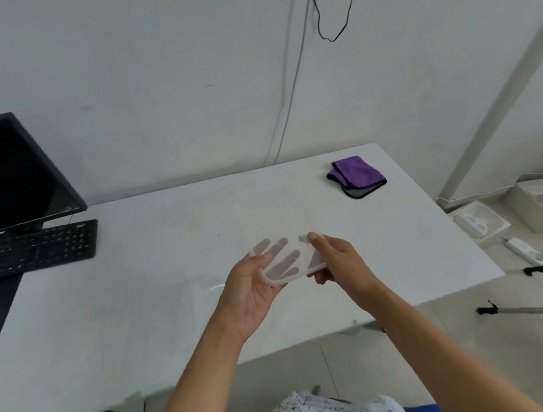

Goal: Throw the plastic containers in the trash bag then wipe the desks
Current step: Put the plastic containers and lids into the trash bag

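1. Clear plastic container [278, 229] held up above white desk [132, 314], off the surface, near desk's middle
2. L hand [251, 289] palm up under container's near-left corner: fingers spread flat beneath, seen thru the plastic, thumb on rim
3. R hand [334, 261] pinches near-right edge, thumb on top, fingers curled below
4. Purple cloth [357, 175] folded at desk's far-right corner, well apart from hands
5. Black monitor [0, 172] & keyboard [27, 251] at far left
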